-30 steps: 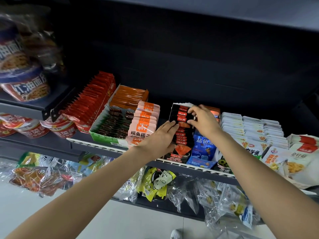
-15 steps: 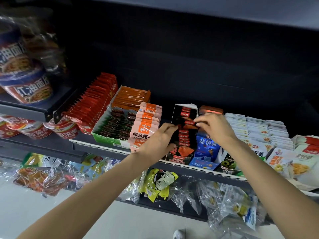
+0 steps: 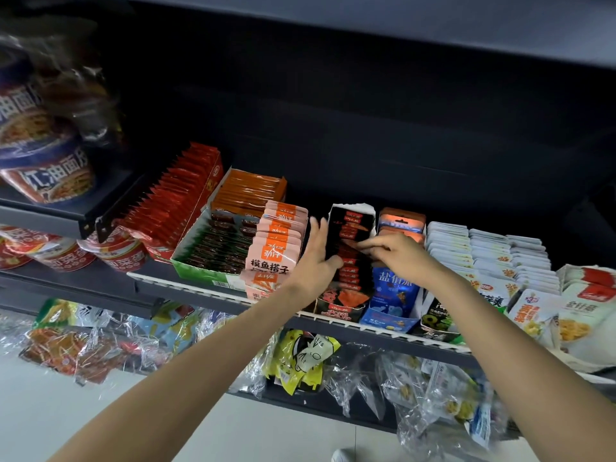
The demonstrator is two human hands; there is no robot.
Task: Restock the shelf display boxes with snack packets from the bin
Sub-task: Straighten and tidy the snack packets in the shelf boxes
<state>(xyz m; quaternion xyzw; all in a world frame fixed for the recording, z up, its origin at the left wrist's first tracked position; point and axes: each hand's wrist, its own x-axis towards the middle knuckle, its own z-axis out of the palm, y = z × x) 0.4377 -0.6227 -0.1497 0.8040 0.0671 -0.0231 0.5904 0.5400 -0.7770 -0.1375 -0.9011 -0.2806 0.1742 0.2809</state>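
Over the last second the left hand slid up the black box mid-frame, fingers now flat and straight against its left wall, while the right hand dropped lower, its grip pinching the black-red packets inside. Looked like tidying the row. Pink packs crowded the left, blue box the right; no bin in view

Display box sits mid shelf, packets filed inside. Left hand against its left wall, right hand on the packets. Stacked packets left of the box, pouch box right. Bagged snacks on the shelf below.
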